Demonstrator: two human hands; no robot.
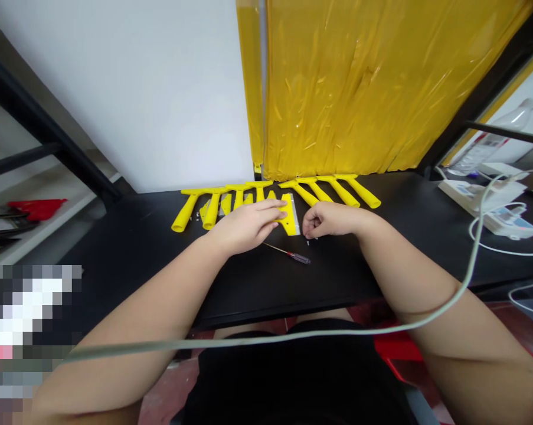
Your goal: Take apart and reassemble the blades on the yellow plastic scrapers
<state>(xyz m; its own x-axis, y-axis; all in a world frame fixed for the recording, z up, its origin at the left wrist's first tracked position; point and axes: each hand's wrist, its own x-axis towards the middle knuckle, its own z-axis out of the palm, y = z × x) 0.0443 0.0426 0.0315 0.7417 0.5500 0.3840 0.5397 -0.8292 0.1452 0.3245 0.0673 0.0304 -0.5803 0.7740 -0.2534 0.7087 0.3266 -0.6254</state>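
A yellow scraper (288, 216) with a pale blade strip along its right edge lies on the black table. My left hand (244, 227) wraps over its handle side, with the fingers across the yellow plastic; the handle is hidden under the hand. Just right of the blade, my right hand (326, 219) is closed, its fingertips pinched together at the tabletop. What they hold, if anything, is too small to see. Tiny screws (307, 242) lie under those fingertips. Below my left hand is a screwdriver (298, 258) with a dark handle, its shaft pointing up-left.
Several yellow scraper handles (185, 213) lie at the back left, with small yellow pieces among them. More handles (366, 193) lie at the back right. A white board (173, 100) and a yellow-wrapped panel (359, 88) stand behind. A pale cable (293, 337) crosses in front of my arms.
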